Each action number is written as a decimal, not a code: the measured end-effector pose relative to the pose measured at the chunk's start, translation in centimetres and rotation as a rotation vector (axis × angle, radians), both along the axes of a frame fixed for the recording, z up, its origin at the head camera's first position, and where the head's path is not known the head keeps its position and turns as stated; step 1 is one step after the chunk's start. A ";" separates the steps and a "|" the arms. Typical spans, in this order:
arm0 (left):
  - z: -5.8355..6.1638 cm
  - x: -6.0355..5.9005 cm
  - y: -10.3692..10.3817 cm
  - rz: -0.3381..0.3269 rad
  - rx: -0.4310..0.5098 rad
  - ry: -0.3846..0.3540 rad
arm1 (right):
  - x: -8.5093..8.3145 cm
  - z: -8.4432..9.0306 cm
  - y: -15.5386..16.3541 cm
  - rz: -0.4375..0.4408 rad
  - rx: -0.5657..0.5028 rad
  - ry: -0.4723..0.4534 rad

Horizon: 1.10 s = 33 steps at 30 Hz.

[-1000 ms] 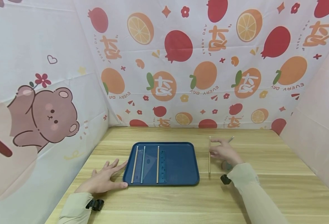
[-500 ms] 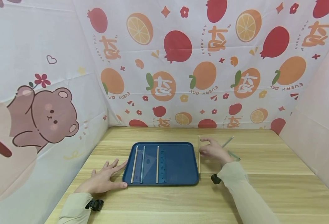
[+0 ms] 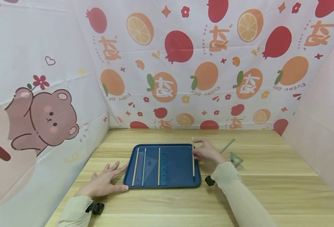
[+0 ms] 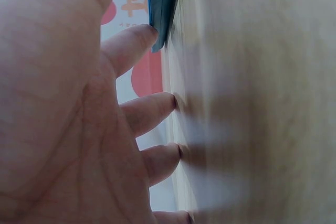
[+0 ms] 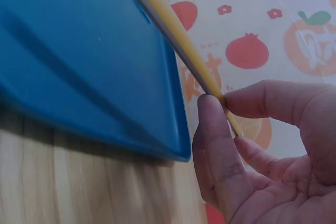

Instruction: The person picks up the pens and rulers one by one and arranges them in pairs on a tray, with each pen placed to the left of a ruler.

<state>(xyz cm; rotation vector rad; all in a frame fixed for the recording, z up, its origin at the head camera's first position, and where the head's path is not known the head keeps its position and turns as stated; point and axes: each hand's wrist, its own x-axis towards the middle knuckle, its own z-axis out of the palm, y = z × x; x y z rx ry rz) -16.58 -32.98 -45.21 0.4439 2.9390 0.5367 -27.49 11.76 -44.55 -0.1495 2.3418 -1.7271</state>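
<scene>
My right hand [image 3: 207, 152] pinches a yellow pencil [image 5: 178, 32] between thumb and fingers, holding it over the right side of the blue tray [image 3: 181, 167]. A shadow of the pencil falls across the tray in the right wrist view. With fingers spread, my left hand [image 3: 105, 180] rests at the tray's left edge, thumb and index fingertip touching it. On the tray lie a yellow pencil [image 3: 135, 167], a clear ruler [image 3: 139, 168], a blue pencil [image 3: 144, 167], a clear set square [image 3: 151, 165], another yellow pencil [image 3: 159, 167] and a blue ruler [image 3: 164, 168], roughly in parallel.
Right of the tray, on the wooden table [image 3: 269, 183], lie a green pencil [image 3: 228, 145] and a green set square [image 3: 236, 160], close to my right forearm. Printed cloth [image 3: 144, 107] hangs behind the table and along its sides.
My right hand has carried the yellow pencil left, from beside the tray to above its right side. The green set square has come into fuller view. My left hand stays in place.
</scene>
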 end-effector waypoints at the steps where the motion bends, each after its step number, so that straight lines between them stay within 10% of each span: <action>1: 0.0 0.0 0.0 0.000 0.004 -0.002 | 0.0 0.0 -0.2 -0.003 0.006 0.000; 33: -0.1 -0.1 -0.1 0.016 0.014 -0.027 | 0.1 -0.3 -6.1 -0.009 0.056 -0.037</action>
